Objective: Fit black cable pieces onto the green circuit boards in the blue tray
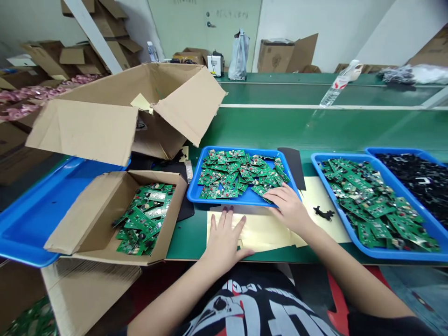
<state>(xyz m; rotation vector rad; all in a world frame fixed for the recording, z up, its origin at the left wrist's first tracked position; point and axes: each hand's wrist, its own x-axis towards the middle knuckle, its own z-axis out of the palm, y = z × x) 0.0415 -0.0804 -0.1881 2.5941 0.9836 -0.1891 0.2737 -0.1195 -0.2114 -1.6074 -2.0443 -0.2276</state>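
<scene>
My left hand point(226, 238) lies palm down with fingers spread on a sheet of yellowish paper point(262, 228) at the table's front. My right hand point(289, 205) reaches over the near right rim of a blue tray point(241, 201), its curled fingers on a green circuit board point(262, 192). Its fingertips hide part of that board. Many similar boards point(231, 172) lie in a loose layer across the tray. To the right, a small black plastic part point(323, 213) rests on the yellowish paper.
A second blue tray point(353, 233) heaped with boards is on the right, beside a tray of black parts point(416, 182). On the left stand a small cardboard box point(177, 205) of boards and a large open carton point(189, 102). A bottle point(339, 85) leans behind.
</scene>
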